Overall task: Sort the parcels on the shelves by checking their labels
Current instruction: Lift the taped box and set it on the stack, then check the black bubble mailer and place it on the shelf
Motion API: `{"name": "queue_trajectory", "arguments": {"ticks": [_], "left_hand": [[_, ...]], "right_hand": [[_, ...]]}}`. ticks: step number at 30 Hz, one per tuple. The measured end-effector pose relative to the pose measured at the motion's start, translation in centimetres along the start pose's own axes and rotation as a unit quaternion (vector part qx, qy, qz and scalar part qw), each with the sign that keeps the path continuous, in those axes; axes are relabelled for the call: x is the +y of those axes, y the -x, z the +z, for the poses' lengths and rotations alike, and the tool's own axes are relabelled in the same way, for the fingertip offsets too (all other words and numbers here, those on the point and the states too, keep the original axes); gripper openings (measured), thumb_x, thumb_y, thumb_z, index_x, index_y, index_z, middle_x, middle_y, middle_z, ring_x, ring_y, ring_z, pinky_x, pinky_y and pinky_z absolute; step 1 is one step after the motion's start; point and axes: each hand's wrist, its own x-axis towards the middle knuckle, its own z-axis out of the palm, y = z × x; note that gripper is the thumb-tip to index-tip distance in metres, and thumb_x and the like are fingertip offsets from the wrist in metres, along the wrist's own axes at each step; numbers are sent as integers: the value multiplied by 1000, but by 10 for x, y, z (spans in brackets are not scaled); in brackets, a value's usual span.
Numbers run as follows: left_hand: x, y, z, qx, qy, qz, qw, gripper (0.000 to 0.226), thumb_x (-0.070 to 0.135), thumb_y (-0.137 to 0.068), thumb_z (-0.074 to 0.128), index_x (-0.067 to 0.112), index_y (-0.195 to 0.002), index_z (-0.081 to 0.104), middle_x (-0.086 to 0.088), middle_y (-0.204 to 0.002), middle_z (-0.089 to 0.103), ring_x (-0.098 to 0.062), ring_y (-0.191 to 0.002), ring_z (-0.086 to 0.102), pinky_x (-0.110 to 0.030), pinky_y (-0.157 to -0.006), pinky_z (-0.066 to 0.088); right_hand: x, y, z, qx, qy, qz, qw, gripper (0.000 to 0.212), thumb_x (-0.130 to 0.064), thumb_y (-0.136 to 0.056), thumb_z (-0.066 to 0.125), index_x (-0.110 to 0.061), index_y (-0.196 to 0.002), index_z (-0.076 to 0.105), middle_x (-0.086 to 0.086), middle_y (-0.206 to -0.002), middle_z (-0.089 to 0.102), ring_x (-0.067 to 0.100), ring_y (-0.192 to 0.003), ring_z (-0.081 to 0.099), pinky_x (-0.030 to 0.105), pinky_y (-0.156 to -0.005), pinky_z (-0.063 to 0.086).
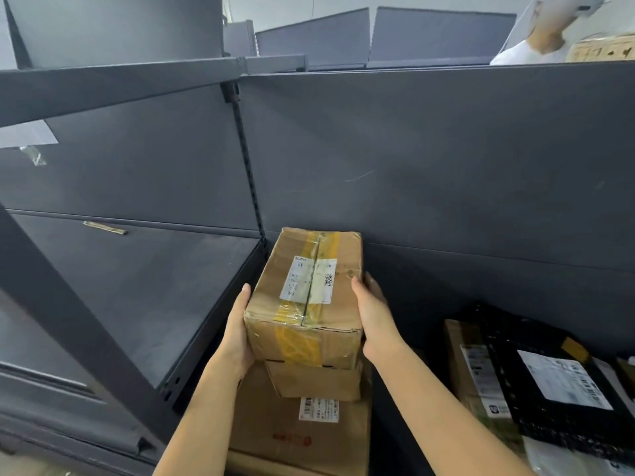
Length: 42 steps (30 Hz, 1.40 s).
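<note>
A brown cardboard parcel (305, 297) with yellow tape and a white label on top sits at the centre, on top of a stack. My left hand (237, 328) presses its left side and my right hand (372, 314) presses its right side, so both grip it. Under it lies a smaller brown box (316, 381), and below that a larger flat box (302, 438) with a white barcode label. To the right, a black parcel (549, 383) with a white label rests on another brown box (470, 369).
Dark grey metal shelving surrounds the stack: a bare shelf board (144, 286) to the left, a slotted upright post (245, 156), and a tall back panel (446, 159). Another person's white sleeve (525, 51) and a box show at the top right.
</note>
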Motion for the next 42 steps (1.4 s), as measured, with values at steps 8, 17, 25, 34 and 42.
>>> {"name": "queue_trajectory", "arguments": {"ticks": [8,17,25,34,42], "left_hand": [[-9,13,17,4,-65,87,994,42,45,-98,34,22,-114,66,-5,-101,75,-21,-89,71,-37,-76,52],[-28,23,12,94,-22,25,995,71,81,-79,29,31,-113,66,-5,-110,71,-29,-105,65,-54,-98,45],[-3,15,7,187,22,70,980,53,71,-87,31,30,-97,63,-2,-103,65,-24,-98,60,-42,-95,45],[-77,16,41,277,133,31,951,37,39,-101,30,20,-98,62,-16,-135,54,-31,-120,53,-40,-98,43],[-161,76,193,-19,-210,-17,977,46,17,-96,52,8,-138,34,-4,-134,38,-19,-116,43,-25,-92,33]], "right_hand": [[-7,-8,-7,-19,42,8,999,52,-61,-92,40,-44,-141,36,-4,-137,52,22,-120,53,49,-102,44],[15,6,-14,-68,-33,105,992,67,-78,-73,50,-39,-128,53,2,-121,63,26,-107,61,46,-87,52],[25,21,27,-71,-83,139,984,67,-74,-73,56,-34,-126,51,4,-125,61,29,-114,56,50,-105,41],[22,22,-44,-1,-36,86,996,60,-57,-92,44,-29,-144,33,0,-148,38,25,-135,38,47,-112,30],[11,27,-227,333,113,-103,930,12,-21,-90,54,-20,-103,56,-2,-97,55,18,-95,53,30,-78,39]]}}
